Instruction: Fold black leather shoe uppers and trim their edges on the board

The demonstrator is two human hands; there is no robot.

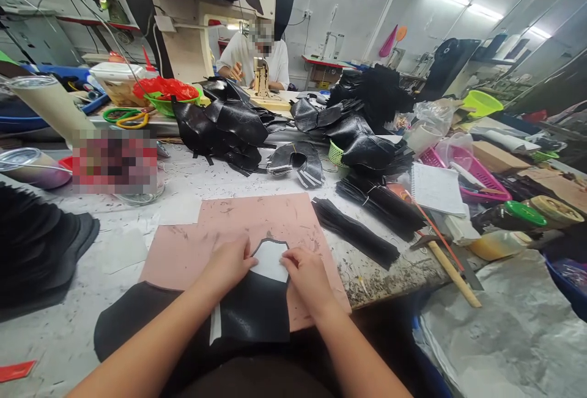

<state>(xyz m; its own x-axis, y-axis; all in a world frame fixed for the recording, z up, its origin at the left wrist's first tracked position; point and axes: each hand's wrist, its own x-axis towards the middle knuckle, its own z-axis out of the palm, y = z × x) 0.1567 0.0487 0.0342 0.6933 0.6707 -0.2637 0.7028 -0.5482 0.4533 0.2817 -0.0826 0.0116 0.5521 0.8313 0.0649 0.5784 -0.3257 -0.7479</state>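
Observation:
A black leather piece (pixel 257 309) lies on a pink mat (pixel 183 251) at the table's front edge, partly hanging toward my lap. A white backing patch (pixel 269 260) covers its far end, with a dark rim around the tip. At the patch's left edge, my left hand (pixel 233 258) is closed, thumb and fingers pinching the piece. My right hand (pixel 306 268) pinches the opposite edge in the same way. A wider black part (pixel 132 315) spreads left under my left forearm, and a white strip (pixel 215 324) runs beside it.
Stacked black pieces (pixel 36 245) stand at the left. Black leather parts (pixel 224 123) pile up at the back. Bundled black strips (pixel 358 233) lie right of the mat, near a wooden-handled hammer (pixel 454 276) and a notebook (pixel 438 190). A person (pixel 275 55) sits behind a sewing machine (pixel 183 25).

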